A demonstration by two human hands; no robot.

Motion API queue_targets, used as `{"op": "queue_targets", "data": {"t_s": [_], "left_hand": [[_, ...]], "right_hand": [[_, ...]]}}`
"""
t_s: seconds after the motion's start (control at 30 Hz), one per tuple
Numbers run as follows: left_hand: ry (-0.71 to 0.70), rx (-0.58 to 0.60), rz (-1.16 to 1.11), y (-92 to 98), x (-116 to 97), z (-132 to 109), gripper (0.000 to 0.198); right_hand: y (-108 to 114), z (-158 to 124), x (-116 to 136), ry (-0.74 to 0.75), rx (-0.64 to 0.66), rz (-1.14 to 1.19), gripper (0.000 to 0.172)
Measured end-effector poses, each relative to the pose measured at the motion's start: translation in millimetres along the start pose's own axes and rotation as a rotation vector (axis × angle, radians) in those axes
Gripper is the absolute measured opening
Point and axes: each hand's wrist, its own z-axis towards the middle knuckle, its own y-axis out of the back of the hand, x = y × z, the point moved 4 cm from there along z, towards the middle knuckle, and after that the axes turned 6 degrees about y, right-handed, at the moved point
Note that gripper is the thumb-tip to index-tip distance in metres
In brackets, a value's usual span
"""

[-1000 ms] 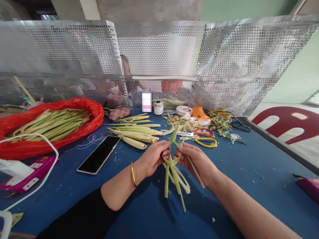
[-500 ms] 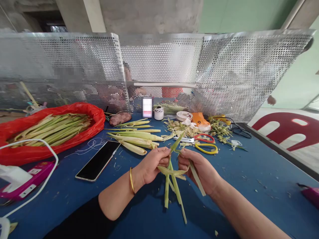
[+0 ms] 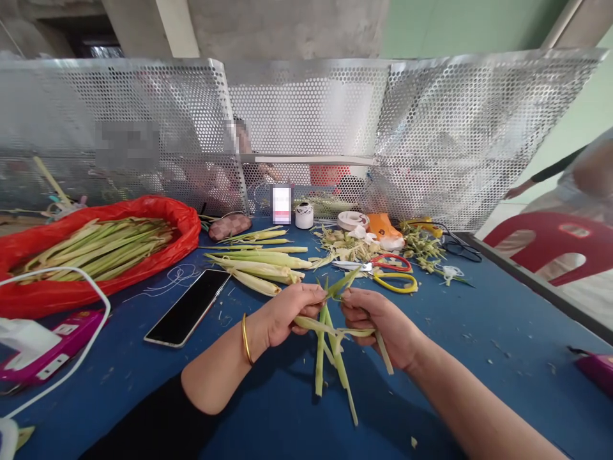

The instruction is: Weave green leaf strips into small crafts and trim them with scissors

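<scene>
Between my two hands is a small bundle of crossed corn husk strips (image 3: 341, 364), pale green, with ends hanging down above the blue table. My left hand (image 3: 297, 313), a gold bangle at its wrist, pinches the bundle near its top crossing. My right hand (image 3: 371, 319) is closed on strips at the other side, one end poking out below its fingers. A short green tip sticks up between the hands. Beyond them lie scissors (image 3: 395, 282) with red and yellow handles, and a pile of whole corn husks (image 3: 261, 265).
On the left are a red plastic bag (image 3: 189, 233) of husk strips, a phone (image 3: 189, 310) and a magenta power strip (image 3: 52, 348) with a white cable. Scraps, a tape roll (image 3: 353, 221) and a thread spool (image 3: 304, 217) sit before a perforated metal screen (image 3: 306, 115). A person stands far right.
Both hands keep their grip on the husk strips. The strip across the middle is now stretched flatter between them, and the top tip leans further right. A person has come into view at right.
</scene>
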Motion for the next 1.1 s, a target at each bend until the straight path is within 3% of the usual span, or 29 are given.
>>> {"op": "queue_targets", "data": {"t_s": [0.43, 0.77, 1.1], "left_hand": [[0.070, 0.008, 0.155, 7.6, -11.5, -13.0, 0.038], [0.031, -0.040, 0.175, 18.7, -18.3, -16.4, 0.037], [-0.049, -0.249, -0.018, 49.7, -26.3, -11.4, 0.025]], "right_hand": [[8.5, -2.8, 7.1, -0.049, 0.034, -0.237, 0.035], [12.8, -3.7, 14.0, -0.018, 0.038, -0.224, 0.039], [30.7, -0.9, 34.0, 0.162, -0.113, -0.054, 0.039]]}}
